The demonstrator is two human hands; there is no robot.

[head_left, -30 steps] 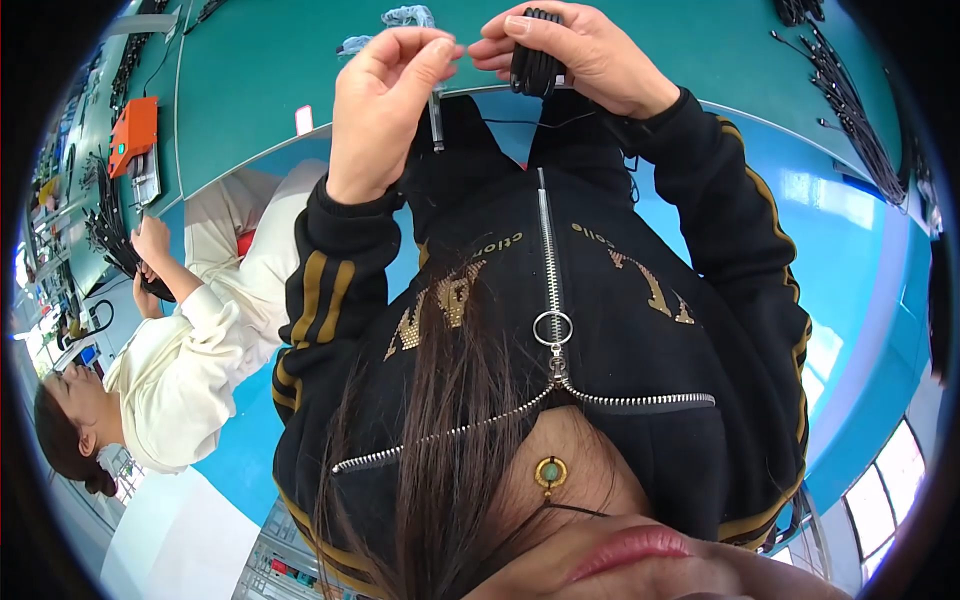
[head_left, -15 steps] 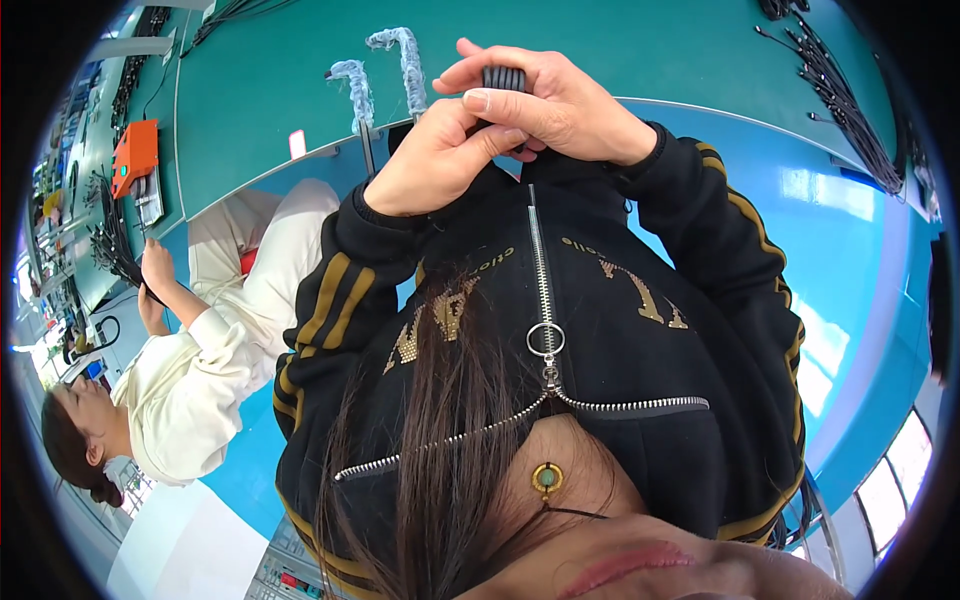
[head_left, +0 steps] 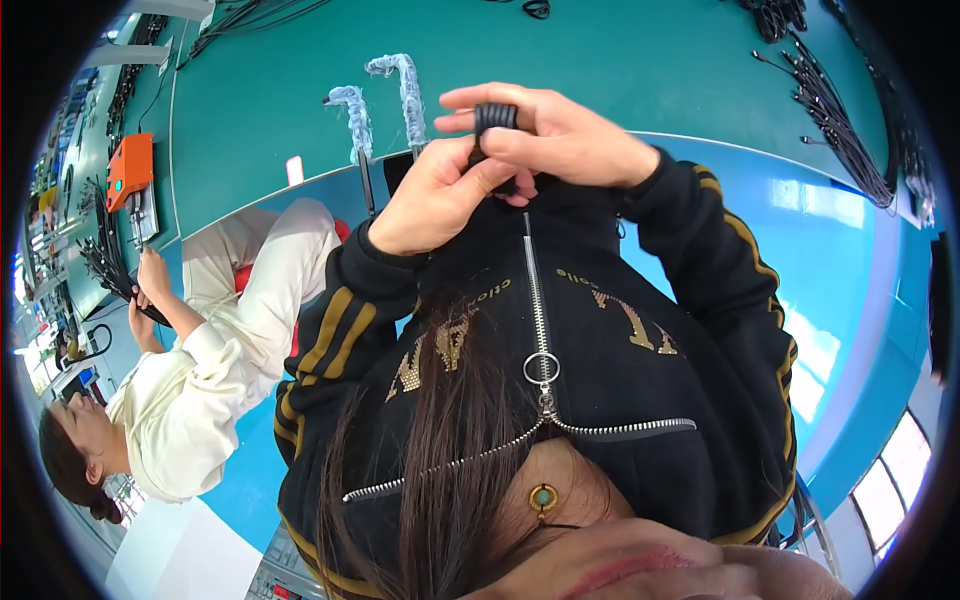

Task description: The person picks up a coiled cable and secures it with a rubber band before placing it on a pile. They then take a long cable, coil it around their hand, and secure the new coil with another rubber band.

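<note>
A coiled black cable [head_left: 495,118], its several turns stacked side by side, is held between my two hands close to the table's near edge. My right hand [head_left: 565,138] is closed around it, thumb pressed on the turns and index finger stretched out past them. From the near left, my left hand [head_left: 428,200] pinches the lower part of the coil with thumb and fingers. The fingertips beneath the coil are partly hidden, and so are the cable's ends.
Two upright rods with pale blue fuzzy wrapping [head_left: 405,95] stand left of my hands by the green table [head_left: 620,60]. Bundled black cables [head_left: 840,125] lie at the right. An orange box [head_left: 130,170] stands at the left, where a person in white [head_left: 190,400] handles black cables.
Both hands have come slightly nearer my body with the coil. The coil has turned and now shows more of its side. Another black coil has come into view at the top edge.
</note>
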